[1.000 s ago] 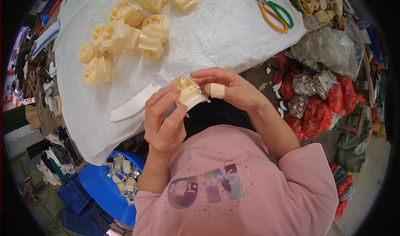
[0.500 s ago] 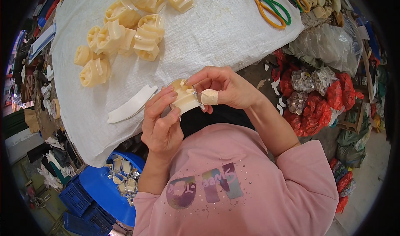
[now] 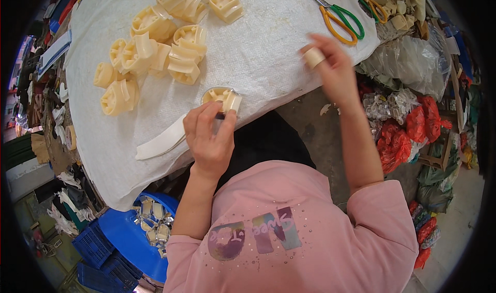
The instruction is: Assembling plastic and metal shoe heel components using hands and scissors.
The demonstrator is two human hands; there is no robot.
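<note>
My left hand (image 3: 211, 138) pinches a small cream plastic piece with a shiny metallic rim (image 3: 228, 103) at the near edge of the white-covered table (image 3: 263, 60). Curved white strips (image 3: 161, 142) lie just left of that hand, partly behind it. Over the table's right side hangs my right hand (image 3: 330, 63), slightly blurred, its fingers apart and nothing visible in them. A band of tape wraps one of its digits. Scissors with orange and green handles (image 3: 342, 25) lie just beyond it. Several ribbed cream plastic parts (image 3: 137, 55) are clustered at the far left.
Below the table's left edge sits a blue basin (image 3: 119, 226) holding several metallic-rimmed pieces, next to blue crates (image 3: 95, 241). Red plastic bags (image 3: 395, 143) and clear plastic (image 3: 403, 60) crowd the right side. A second pair of scissors (image 3: 374, 6) lies at the upper right.
My right hand has let go of the piece and swung right and away toward the scissors. My left hand keeps the piece, now lower against the table edge and tilted differently.
</note>
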